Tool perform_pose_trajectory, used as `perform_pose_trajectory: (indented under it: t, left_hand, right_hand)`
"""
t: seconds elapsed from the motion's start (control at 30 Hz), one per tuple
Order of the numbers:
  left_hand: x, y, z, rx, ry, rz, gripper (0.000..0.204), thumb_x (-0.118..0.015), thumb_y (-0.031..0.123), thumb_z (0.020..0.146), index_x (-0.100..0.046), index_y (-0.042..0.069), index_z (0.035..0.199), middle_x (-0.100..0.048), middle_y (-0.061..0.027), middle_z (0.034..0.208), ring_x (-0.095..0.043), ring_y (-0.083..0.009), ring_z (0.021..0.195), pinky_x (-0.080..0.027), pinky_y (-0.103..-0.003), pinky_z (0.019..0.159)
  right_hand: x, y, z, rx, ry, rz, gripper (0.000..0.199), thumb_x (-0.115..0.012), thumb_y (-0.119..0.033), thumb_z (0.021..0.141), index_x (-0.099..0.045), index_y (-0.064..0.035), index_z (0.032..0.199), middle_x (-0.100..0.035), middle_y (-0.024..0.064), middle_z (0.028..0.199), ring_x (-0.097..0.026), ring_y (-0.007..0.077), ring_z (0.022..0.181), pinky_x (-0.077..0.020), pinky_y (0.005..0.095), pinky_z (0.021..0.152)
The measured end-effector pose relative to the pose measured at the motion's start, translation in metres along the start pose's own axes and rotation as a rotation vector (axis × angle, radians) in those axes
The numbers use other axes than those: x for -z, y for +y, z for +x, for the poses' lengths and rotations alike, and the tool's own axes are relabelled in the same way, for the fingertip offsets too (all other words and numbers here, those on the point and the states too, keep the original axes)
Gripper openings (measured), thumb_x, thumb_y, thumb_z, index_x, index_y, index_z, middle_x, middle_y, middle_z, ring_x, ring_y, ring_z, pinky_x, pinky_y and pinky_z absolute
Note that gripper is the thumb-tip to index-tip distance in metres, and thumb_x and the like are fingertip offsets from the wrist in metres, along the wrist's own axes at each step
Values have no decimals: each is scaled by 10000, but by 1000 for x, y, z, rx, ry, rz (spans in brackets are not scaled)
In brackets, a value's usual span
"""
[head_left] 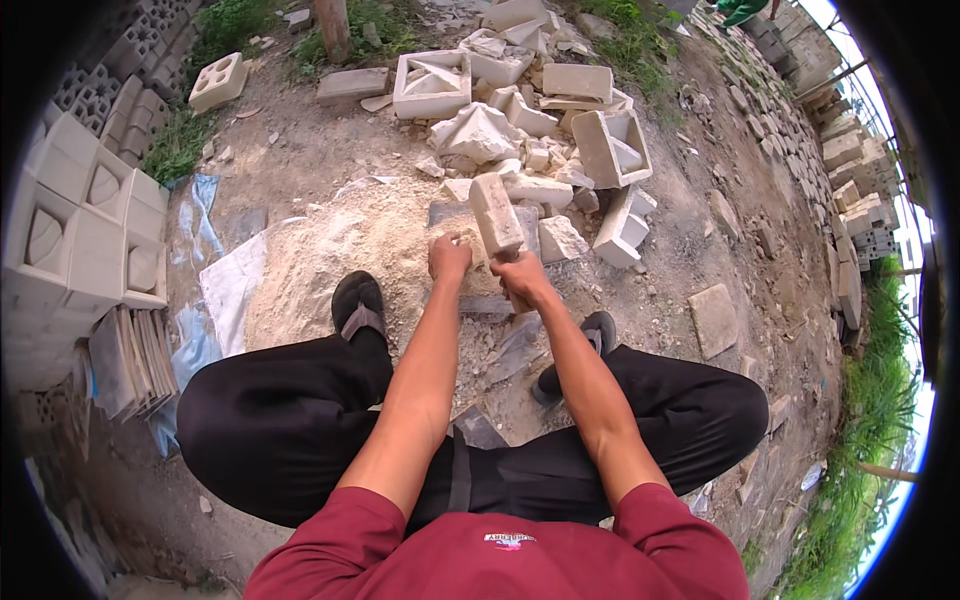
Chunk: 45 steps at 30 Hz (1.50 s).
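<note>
At frame centre, your right hand [522,280] grips a mallet [495,214]; whether your left hand [450,259] holds anything cannot be told.

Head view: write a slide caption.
Right hand gripping a mallet, left hand beside it, before a heap of broken pale blocks.

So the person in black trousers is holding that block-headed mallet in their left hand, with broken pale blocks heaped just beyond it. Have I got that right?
Not quite: the head view shows the mallet in the right hand, not the left hand. The rest stands: the trousers are black, and broken pale blocks lie heaped just beyond.
</note>
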<state>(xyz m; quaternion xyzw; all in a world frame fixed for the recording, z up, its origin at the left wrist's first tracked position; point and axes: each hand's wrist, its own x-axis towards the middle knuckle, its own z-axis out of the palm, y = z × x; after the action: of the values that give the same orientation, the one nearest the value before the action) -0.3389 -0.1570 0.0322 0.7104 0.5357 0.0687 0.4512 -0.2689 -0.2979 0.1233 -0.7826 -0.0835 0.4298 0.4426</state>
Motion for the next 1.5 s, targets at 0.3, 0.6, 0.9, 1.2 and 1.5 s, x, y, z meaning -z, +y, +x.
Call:
perform_pose_trajectory:
  t: [0.3, 0.6, 0.9, 1.2, 1.5]
  left_hand:
    - [-2, 28, -5, -71, -176, 261, 517, -597, 257, 783, -566, 115, 1280, -502, -223, 1289, -528, -409, 1175, -445, -459, 985]
    - [15, 19, 30, -188, -491, 227, 386, -569, 199, 746, -653, 38, 1086, -602, -272, 1160, -617, -414, 1012, -505, -451, 882]
    - [6, 9, -23, -332, 8, 217, 450, -658, 287, 769, -637, 6, 1120, -595, -246, 1066, -564, -395, 1056, -471, -443, 924]
    - [23, 4, -12, -329, 113, 17, 414, -696, 268, 755, -686, 3, 1073, -651, -244, 1018, -626, -374, 986, -490, -408, 889]
    - [69, -9, 40, -185, 378, -469, 374, -686, 181, 826, -646, -44, 1121, -671, -161, 1004, -665, -283, 892, -567, -393, 777]
  right_hand:
    - [13, 41, 17, 67, 8, -233, 296, -723, -243, 721, -635, 33, 779, -613, 81, 617, -589, 178, 493, -478, 347, 471]
    - [5, -9, 21, 137, -12, -43, 267, -721, -256, 728, -639, -2, 730, -614, 86, 610, -605, 177, 509, -498, 335, 493]
    - [12, 17, 22, -61, 60, -96, 295, -728, -221, 710, -641, 59, 745, -618, 104, 614, -607, 186, 523, -506, 345, 480]
    - [-10, 38, 8, 257, 242, -279, 250, -717, -214, 733, -654, 28, 735, -638, 117, 645, -624, 175, 519, -497, 334, 469]
    - [-26, -15, 0, 193, -7, 82, 280, -709, -242, 733, -666, 32, 770, -651, 113, 649, -630, 211, 520, -504, 341, 504]
